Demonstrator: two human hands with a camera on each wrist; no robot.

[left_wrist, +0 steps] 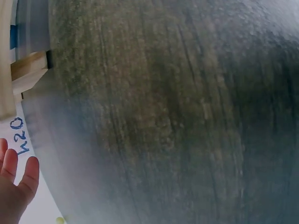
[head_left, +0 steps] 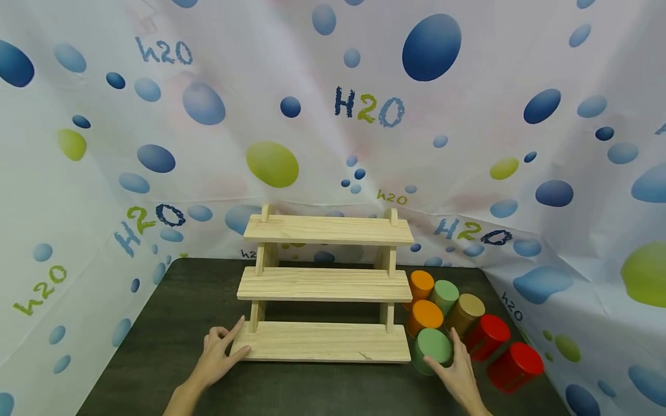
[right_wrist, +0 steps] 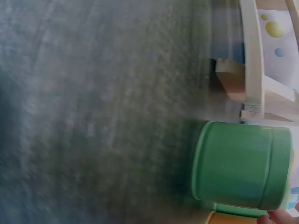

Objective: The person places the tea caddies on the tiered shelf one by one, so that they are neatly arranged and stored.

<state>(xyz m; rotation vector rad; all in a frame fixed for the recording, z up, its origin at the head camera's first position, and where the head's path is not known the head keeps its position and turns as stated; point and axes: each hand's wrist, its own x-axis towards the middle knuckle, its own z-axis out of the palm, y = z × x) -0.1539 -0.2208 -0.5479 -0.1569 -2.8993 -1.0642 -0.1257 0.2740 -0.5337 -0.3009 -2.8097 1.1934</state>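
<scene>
A three-tier wooden shelf stand (head_left: 328,286) sits upright on a dark table. My left hand (head_left: 221,352) is at the left end of its bottom shelf, thumb over the front corner and a finger along the side edge. In the left wrist view, the fingers (left_wrist: 29,179) are spread apart. A green canister (right_wrist: 238,165) with a lid stands upright just right of the bottom shelf. Over that lid hovers my right hand (head_left: 458,370), thumb and fingers parted about the rim. In the right wrist view, only fingertips (right_wrist: 280,217) show, right at the lid's edge.
Behind the near canister stand two orange canisters (head_left: 426,315), another green canister (head_left: 444,294) and a gold canister (head_left: 466,312). Further right are two red canisters (head_left: 520,361). A white curtain (head_left: 333,173) with coloured spots surrounds the dark table (head_left: 312,390).
</scene>
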